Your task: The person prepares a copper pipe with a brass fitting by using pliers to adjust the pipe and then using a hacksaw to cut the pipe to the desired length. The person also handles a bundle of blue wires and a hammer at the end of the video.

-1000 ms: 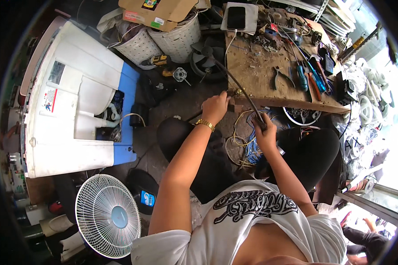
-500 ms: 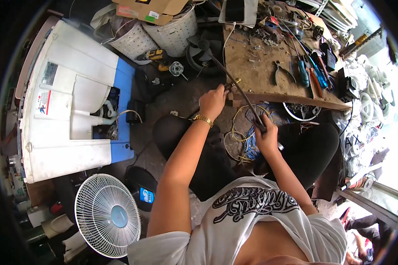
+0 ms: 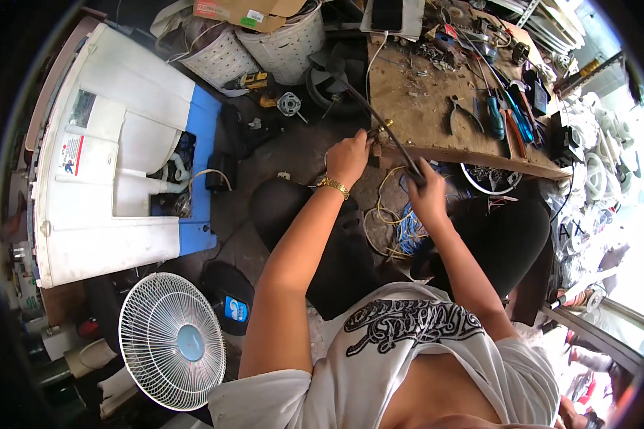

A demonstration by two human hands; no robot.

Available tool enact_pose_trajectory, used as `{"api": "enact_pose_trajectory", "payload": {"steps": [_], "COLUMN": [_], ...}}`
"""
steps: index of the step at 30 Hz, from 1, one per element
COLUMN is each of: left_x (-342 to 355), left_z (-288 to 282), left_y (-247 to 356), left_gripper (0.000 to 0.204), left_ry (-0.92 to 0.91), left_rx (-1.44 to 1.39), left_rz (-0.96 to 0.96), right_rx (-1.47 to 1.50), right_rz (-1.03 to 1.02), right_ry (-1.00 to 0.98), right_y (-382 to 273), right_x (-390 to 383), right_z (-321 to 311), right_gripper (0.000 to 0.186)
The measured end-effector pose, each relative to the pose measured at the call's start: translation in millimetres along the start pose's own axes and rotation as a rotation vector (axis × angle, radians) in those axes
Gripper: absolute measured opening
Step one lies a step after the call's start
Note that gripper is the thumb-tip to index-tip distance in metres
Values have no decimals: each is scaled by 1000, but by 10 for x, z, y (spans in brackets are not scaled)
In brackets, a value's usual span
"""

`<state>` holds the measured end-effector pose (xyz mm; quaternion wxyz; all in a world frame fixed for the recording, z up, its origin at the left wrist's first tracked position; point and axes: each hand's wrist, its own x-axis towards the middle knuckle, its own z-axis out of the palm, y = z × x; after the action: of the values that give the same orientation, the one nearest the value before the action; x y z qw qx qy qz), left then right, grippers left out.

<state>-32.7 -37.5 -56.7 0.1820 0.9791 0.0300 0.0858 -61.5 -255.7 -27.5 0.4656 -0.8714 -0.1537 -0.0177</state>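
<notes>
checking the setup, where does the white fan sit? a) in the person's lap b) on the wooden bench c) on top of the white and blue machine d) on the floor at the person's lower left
d: the white fan stands on the floor at lower left, below the white and blue machine, away from the wooden bench.

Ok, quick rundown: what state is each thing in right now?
Left hand: closed around a small part at the bench edge.
Right hand: gripping the long dark rod.
Workbench: littered with tools.
Washing machine: lying tipped, insides exposed.
Fan: blades look still.
</notes>
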Motion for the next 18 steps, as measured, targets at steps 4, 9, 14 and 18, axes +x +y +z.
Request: {"api": "enact_pose_trajectory", "payload": {"steps": [4,9,14,18], "left_x": [25,-17,36,0], "left_z": [-19,-24,22,-45], "left_y": [-6,-47,92,-48], "left_gripper": [25,25,25,25], "left_ry": [-67,-45,-45,-89], "left_rx": [23,19,-10,12], "left_rz": [-10,-25,-1,-37], "right_rx": [85,91,95,144], "right_rz": [-10,6,-43,-69], "right_ry": [21,-6,76,61], "right_y": [71,108,43,204], "right_x": [97,-337,207,-342], "right_z": [93,-168,85,-86], "right_gripper": [37,19,20,21]}}
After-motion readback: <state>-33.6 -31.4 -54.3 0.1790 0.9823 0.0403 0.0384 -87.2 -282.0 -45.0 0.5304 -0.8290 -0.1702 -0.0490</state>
